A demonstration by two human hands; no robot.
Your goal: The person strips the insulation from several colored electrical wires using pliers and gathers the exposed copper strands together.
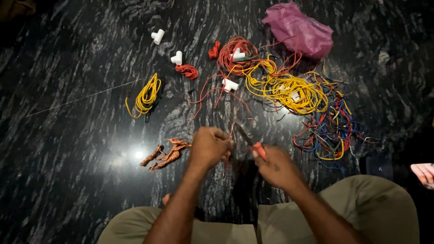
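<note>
Two hands meet low over the dark floor (68,149): our left hand (209,147) pinches a thin red wire (231,132), our right hand (276,168) is clamped on red-handled pliers (250,140), nose angled up-left toward that wire. Copper scraps (166,154) sit just left; the pink bag (298,30) lies well ahead, contents hidden.

The right hand (275,167) blurs in motion, its grip hiding most of the orange-handled tool (253,142). A thin red wire (230,133) vanishes inside the left hand (209,147). Another person's hand (424,174) is cut off at the right edge.
</note>
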